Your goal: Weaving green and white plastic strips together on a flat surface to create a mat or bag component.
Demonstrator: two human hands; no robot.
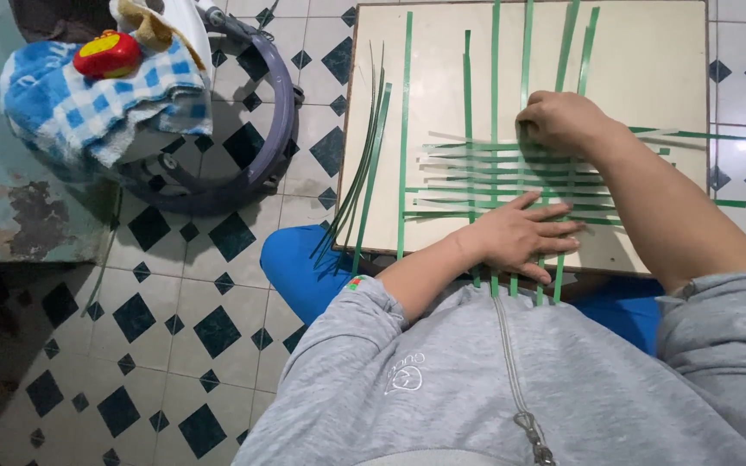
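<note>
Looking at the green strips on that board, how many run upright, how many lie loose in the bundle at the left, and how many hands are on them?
Upright flat green strips: 6
Loose bundle of thin green strips: 1 bundle; single strips too fine to count
Hands pressing the weave, left hand and right hand: 2
Total: 9

Right hand (563,121) fingertips hidden; green strips (511,177) partly covered.

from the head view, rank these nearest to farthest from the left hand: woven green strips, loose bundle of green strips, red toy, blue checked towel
From the left hand:
1. woven green strips, directly under the hand on the board.
2. loose bundle of green strips, at the board's left edge.
3 and 4. blue checked towel and red toy lying on it, far upper left; too close to call.
</note>
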